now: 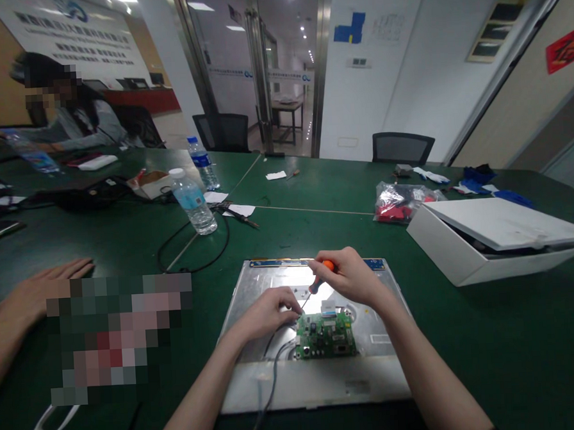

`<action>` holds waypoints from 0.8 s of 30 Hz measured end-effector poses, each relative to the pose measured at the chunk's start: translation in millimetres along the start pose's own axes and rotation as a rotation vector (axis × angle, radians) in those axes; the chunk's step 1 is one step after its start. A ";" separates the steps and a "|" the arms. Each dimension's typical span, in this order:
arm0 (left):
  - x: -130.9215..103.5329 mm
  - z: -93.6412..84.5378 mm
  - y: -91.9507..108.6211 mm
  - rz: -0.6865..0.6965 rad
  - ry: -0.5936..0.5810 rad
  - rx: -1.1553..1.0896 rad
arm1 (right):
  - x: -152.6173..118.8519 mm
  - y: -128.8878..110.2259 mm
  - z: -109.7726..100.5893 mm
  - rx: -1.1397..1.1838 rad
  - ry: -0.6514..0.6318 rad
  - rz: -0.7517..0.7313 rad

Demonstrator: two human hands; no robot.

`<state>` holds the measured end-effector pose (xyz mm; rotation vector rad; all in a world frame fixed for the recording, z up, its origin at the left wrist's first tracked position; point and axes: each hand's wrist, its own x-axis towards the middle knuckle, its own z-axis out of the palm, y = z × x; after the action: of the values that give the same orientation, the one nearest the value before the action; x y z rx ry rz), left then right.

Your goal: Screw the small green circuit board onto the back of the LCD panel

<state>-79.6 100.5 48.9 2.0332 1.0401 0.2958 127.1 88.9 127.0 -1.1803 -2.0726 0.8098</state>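
Nearest the viewer, a grey cable [276, 369] runs across the front edge of a flat panel [296, 388] lying on the green table [506, 357]. The panel is roughly rectangular: a pale, smooth band forms its near side, and bright, reflective sheet metal forms the rest. A green circuit board [325, 335] lies on the panel, toward its middle. The board is rectangular, densely set with small dark and light components, and meets a white ribbon connector [328, 306] at its far edge.

The left hand [275, 308] is at the board's far left corner, its grip narrow, fingers bent toward the thumb; whether it holds a small part cannot be told. The right hand [348, 273] has its grip closed around a screwdriver [316, 285] — orange and dark handle, thin metal shaft — angled down toward the same corner. A narrow blue strip [273, 263] lines the panel's far edge.

To the left, another person's hand [45, 292] rests flat on the table. To the right is a white, sharp-edged box [499, 229]; beyond it, a crinkled transparent bag [406, 201] with red contents. A clear plastic bottle [193, 204] with a white cap stands beyond the panel, to the left. Farthest back are glass doors [226, 64] in metal frames.
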 end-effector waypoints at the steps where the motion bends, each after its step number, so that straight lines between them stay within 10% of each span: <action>1: 0.3 0.2 -0.1 -0.002 0.005 -0.009 | 0.4 0.5 2.4 -0.023 -0.005 -0.010; 24: 2.2 4.7 -10.8 0.001 0.008 -0.106 | 2.2 -0.1 17.3 -0.223 -0.034 -0.082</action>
<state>-81.8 103.1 37.4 1.9394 1.0071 0.3527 113.1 87.3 116.8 -1.1952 -2.2691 0.5749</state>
